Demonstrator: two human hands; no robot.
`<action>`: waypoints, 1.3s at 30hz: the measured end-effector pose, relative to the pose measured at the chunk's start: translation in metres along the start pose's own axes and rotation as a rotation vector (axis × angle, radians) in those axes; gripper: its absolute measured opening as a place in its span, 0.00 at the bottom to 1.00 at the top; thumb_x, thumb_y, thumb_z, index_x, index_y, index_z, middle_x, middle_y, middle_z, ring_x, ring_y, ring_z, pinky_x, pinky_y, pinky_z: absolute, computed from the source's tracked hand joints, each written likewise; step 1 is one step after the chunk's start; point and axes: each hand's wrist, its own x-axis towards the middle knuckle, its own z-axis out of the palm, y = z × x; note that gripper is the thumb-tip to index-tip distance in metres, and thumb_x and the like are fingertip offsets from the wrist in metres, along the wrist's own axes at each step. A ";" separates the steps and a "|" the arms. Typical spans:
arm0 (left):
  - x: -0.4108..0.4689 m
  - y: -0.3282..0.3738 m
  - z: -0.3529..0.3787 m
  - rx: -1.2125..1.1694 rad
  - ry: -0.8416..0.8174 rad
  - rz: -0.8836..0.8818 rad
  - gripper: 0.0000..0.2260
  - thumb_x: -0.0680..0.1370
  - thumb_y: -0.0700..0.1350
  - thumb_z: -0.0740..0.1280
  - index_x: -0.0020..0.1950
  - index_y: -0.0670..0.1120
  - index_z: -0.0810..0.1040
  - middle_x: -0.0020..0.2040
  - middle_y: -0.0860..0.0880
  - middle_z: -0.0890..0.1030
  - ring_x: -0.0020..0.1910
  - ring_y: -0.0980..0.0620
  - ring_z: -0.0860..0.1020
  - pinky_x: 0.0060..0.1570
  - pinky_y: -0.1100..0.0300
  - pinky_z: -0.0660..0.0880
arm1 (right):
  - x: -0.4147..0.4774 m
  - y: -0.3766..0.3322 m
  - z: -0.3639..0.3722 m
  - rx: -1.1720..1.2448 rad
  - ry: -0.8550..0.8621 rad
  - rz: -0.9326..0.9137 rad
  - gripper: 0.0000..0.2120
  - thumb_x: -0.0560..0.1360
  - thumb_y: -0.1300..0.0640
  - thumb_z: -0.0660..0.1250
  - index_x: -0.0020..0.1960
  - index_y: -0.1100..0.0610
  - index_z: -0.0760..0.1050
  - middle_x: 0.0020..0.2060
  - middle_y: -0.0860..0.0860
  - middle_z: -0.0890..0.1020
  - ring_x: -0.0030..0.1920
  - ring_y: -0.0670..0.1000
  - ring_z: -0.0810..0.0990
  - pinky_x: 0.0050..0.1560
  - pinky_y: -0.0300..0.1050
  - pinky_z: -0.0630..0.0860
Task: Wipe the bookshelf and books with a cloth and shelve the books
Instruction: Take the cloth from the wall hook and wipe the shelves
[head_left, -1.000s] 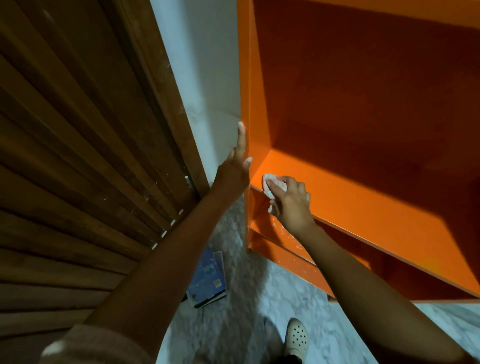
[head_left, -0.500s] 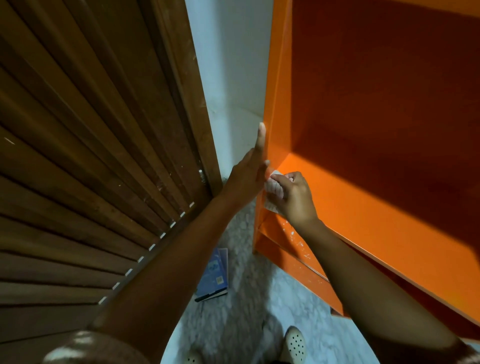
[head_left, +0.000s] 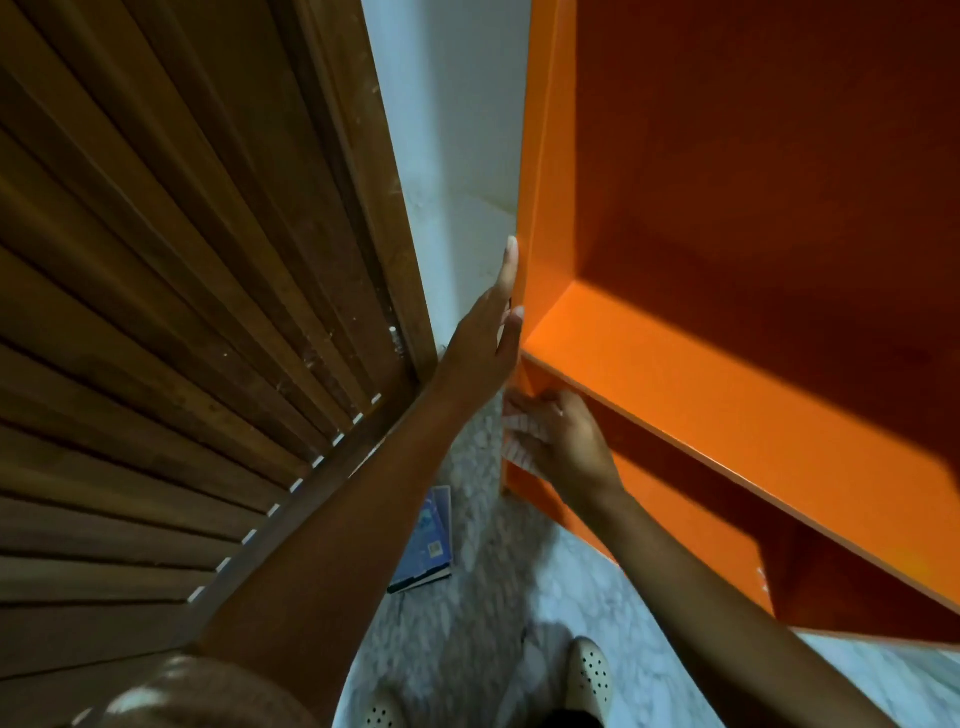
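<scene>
**Cloth at the lower left corner of the orange bookshelf**

The left hand (head_left: 485, 343) lies flat against the outer face of the left side panel of the glossy orange wooden bookshelf (head_left: 675, 395). Its fingers (head_left: 509, 265) are straight and pressed together, pointing up along the panel's front edge, with the thumb tip just at the shelf corner.

Below the shelf board, the right hand (head_left: 563, 441) holds a pale checked cloth (head_left: 519, 441) against the front edge of that same side panel. Its fingers are bent over the cloth and press it to the orange surface. The hand is slightly blurred, so the exact grip cannot be told.

The open compartment above the board holds no books. A blue paperback book (head_left: 428, 540) lies flat on the grey-white marbled floor (head_left: 467, 623), near the foot of the dark brown slatted wooden door (head_left: 182, 312) and partly hidden by the left forearm. A strip of white wall (head_left: 457, 156) stands between door and bookshelf. Cream perforated clogs (head_left: 589, 675) show at the bottom edge.
</scene>
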 end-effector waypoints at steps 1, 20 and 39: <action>-0.006 -0.009 0.005 -0.006 0.008 -0.012 0.26 0.80 0.47 0.53 0.77 0.45 0.49 0.58 0.46 0.74 0.55 0.66 0.73 0.57 0.53 0.75 | -0.008 0.010 0.010 -0.040 0.002 0.002 0.17 0.72 0.52 0.66 0.60 0.53 0.73 0.46 0.57 0.76 0.46 0.59 0.76 0.45 0.42 0.68; -0.118 -0.231 0.167 -0.039 0.271 0.056 0.27 0.82 0.45 0.57 0.73 0.66 0.49 0.75 0.45 0.63 0.71 0.45 0.67 0.62 0.43 0.72 | 0.001 0.240 0.130 -0.198 0.260 0.114 0.20 0.72 0.39 0.60 0.61 0.45 0.75 0.48 0.55 0.80 0.49 0.58 0.78 0.46 0.45 0.72; -0.151 -0.217 0.196 0.163 0.357 -0.059 0.31 0.79 0.36 0.59 0.78 0.50 0.48 0.70 0.45 0.66 0.63 0.50 0.72 0.55 0.63 0.71 | -0.069 0.254 0.096 -0.241 0.346 0.000 0.17 0.77 0.46 0.62 0.64 0.49 0.72 0.52 0.53 0.73 0.55 0.56 0.73 0.48 0.48 0.70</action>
